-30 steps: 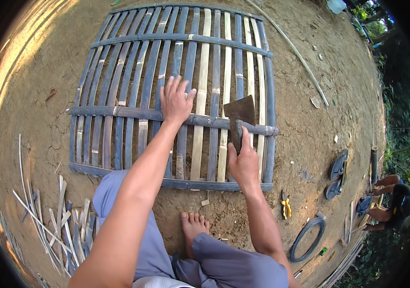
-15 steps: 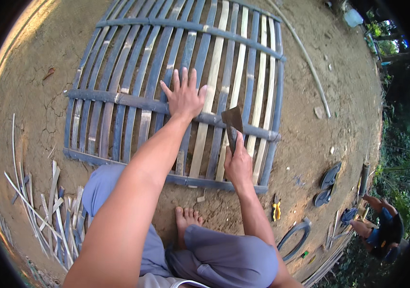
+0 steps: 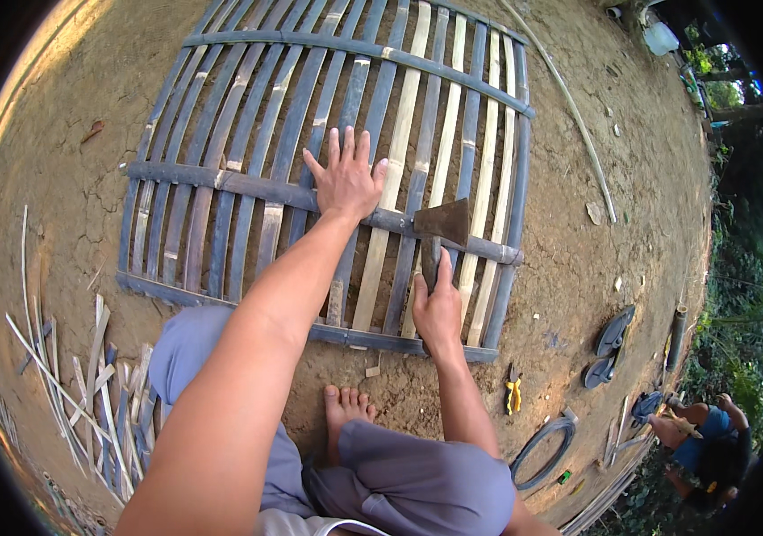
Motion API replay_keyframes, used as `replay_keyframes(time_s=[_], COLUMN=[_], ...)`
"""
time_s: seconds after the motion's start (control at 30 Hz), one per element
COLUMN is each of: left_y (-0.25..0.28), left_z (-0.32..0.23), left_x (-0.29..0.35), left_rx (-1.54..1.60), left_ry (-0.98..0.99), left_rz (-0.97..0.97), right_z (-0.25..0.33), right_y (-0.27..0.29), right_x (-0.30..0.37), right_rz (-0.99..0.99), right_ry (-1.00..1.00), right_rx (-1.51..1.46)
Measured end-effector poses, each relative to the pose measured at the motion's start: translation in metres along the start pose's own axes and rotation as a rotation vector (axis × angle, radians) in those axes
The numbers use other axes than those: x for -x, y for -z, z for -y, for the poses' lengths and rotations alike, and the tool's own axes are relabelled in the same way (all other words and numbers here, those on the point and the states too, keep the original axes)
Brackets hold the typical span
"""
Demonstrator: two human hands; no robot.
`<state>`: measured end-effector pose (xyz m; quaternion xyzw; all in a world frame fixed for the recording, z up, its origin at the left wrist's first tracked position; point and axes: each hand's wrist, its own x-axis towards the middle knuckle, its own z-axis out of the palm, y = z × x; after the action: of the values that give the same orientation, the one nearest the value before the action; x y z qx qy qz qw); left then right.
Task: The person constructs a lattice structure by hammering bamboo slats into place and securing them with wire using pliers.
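Note:
A bamboo slat frame [image 3: 279, 188] lies on the ground before me, its dark and pale strips crossed by darker bars. My left hand [image 3: 346, 183] is spread over the middle crossbar and the slats beside it, palm down, holding nothing. In my right hand [image 3: 437, 313] is a short cleaver [image 3: 443, 222], gripped by its dark handle. Its wide flat metal blade is over the middle crossbar, right of my left hand; whether it touches the bar I cannot tell.
Split bamboo strips [image 3: 104, 402] are heaped at the lower left. Yellow-handled pliers [image 3: 512, 394], a dark coil [image 3: 546, 451] and sandals [image 3: 611, 347] lie to the right. A long thin pole [image 3: 569, 112] curves beyond the frame. Another person [image 3: 712, 438] crouches at the far right.
The cleaver's blade has turned in my right hand, so more of its flat side shows. My left hand stays on the crossbar. The other person at the right has shifted posture.

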<state>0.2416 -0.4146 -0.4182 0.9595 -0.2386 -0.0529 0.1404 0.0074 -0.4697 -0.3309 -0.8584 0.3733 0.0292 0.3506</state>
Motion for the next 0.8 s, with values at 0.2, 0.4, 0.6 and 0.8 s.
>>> replay_keyframes(time_s=[0.2,0.4,0.6,0.8], left_y=[0.0,-0.003,0.0,-0.003], left_z=[0.008,0.007,0.006,0.016], left_x=[0.001,0.003,0.0,0.006], left_rx=[-0.012,0.023,0.063,0.065], left_ry=[0.004,0.005,-0.02,0.003], left_rz=[0.022,0.004,-0.015,-0.025], right_z=[0.038,0.046,0.031,0.075], right_y=[0.026,0.033,0.037,0.046], right_x=[0.008,0.004,0.002,0.009], right_rz=[-0.296,-0.183,0.022,-0.377], right_ry=[0.225,0.388,0.296,0.592], right_rx=[-0.051,0.313,0.446,0.149])
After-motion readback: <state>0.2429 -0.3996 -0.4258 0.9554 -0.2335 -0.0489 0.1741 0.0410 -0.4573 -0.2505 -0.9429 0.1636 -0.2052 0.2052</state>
